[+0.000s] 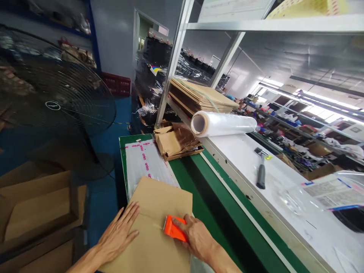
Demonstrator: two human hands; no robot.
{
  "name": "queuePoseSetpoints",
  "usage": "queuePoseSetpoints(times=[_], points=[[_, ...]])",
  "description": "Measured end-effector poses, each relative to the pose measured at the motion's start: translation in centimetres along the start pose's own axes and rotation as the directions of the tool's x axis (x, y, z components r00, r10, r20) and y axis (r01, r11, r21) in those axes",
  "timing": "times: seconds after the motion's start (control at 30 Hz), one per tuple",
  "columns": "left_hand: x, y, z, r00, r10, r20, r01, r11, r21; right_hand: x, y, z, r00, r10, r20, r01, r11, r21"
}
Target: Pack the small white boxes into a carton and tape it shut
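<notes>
A green counter (236, 212) stretches away, bearing a broad piece of cardboard (155, 206) at its near end, partly over a white package (142, 159) with pink lettering. The left hand (119, 231) lies on the cardboard's left side, fingers spread and gripping nothing. The right hand (200, 237), near the right edge, has its fingers closed around an orange tool (174, 228); the tool's front end sticks out beyond the fingertips, pointing left over the cardboard.
</notes>
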State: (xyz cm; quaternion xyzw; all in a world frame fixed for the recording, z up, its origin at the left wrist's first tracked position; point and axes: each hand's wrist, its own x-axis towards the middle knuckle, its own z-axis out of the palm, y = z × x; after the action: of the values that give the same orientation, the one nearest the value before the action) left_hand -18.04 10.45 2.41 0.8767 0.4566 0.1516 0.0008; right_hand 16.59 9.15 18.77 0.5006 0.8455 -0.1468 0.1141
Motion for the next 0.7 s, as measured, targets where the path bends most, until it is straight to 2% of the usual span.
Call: queuePoseSetpoints(times=[0.13, 0.23, 0.33, 0.43, 0.57, 0.7], points=[[0.2, -0.1, 0.2, 0.999, 0.022, -0.043, -0.019, 0.998, 0.064, -3.7, 3.3, 0.5, 0.998, 0.054, 0.029, -0.052, 0.997, -0.061], [0.4, -0.2, 0.1, 0.995, 0.047, -0.090, -0.037, 0.993, 0.115, -6.0, 6.1, 1.7, 0.992, 0.106, 0.062, -0.098, 0.988, -0.120], [0.7, -0.2, -0.1, 0.991, 0.061, -0.116, -0.042, 0.987, 0.153, -7.5, 8.6, 3.6, 0.983, 0.142, 0.112, -0.123, 0.978, -0.167], [0.8, -0.3, -0.3, 0.990, 0.073, -0.124, -0.050, 0.983, 0.179, -8.1, 10.2, 5.1, 0.985, 0.130, 0.110, -0.107, 0.976, -0.192], [0.8, -0.6, -0.1, 0.998, 0.044, -0.050, -0.036, 0.989, 0.144, -8.6, 11.5, 6.1, 0.990, 0.120, 0.075, -0.106, 0.980, -0.168], [0.7, -1.0, 0.1, 0.992, -0.081, 0.100, 0.080, 0.997, 0.013, -8.9, 12.1, 6.4, 0.985, 0.160, 0.067, -0.143, 0.967, -0.210]])
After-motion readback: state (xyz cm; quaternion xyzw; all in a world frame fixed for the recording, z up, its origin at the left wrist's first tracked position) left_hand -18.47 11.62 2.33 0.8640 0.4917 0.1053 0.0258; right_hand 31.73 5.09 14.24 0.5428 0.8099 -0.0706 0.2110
